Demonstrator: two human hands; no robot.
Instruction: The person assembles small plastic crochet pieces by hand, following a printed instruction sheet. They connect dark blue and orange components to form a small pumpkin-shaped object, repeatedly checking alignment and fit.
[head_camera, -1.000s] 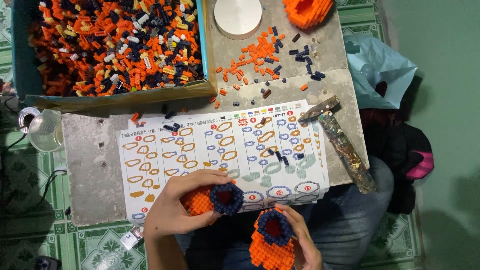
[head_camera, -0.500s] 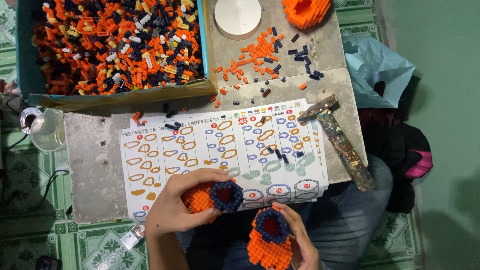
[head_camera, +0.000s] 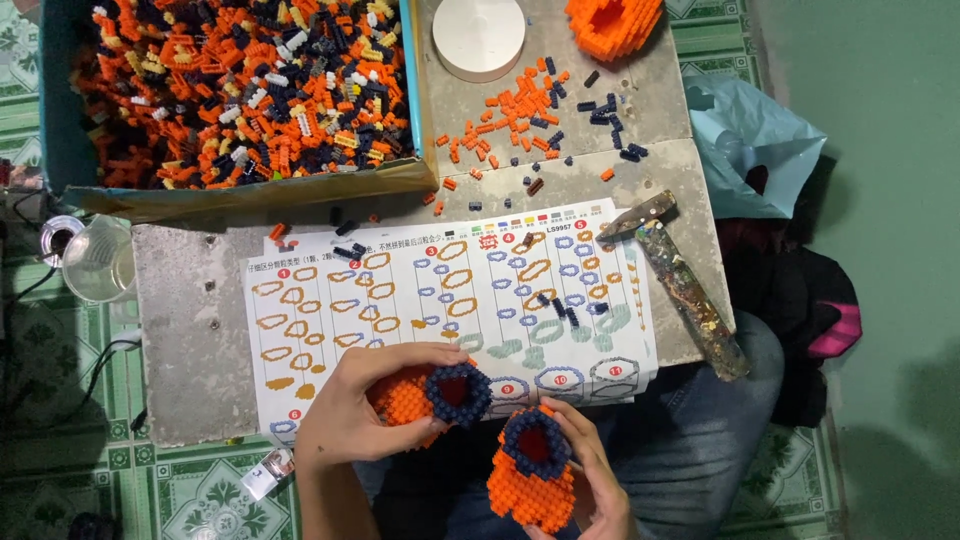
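The left hand curls around an orange block piece capped with a dark blue ring, fingers wrapped over its top and thumb underneath, holding it at the near edge of the grey table, over the lower margin of the instruction sheet. The right hand cups a second orange block piece, also with a dark blue ring, fingers closed along its right side; this piece hangs just off the near edge of the table, above the person's lap.

Compared with a second ago, little has changed. The two pieces remain apart, the left one higher and to the left of the right one, their blue rings near each other but not touching. The left piece has shifted only slightly, and the right hand's grip looks the same.

At the far left corner of the table sits a blue box heaped with orange, dark blue and pale blocks. Loose blocks lie scattered near the far edge, beside a white round lid and another orange block build at the far right corner. A paint-stained hammer rests along the right edge of the table, touching the sheet's corner. A clear plastic cup stands just off the left edge.
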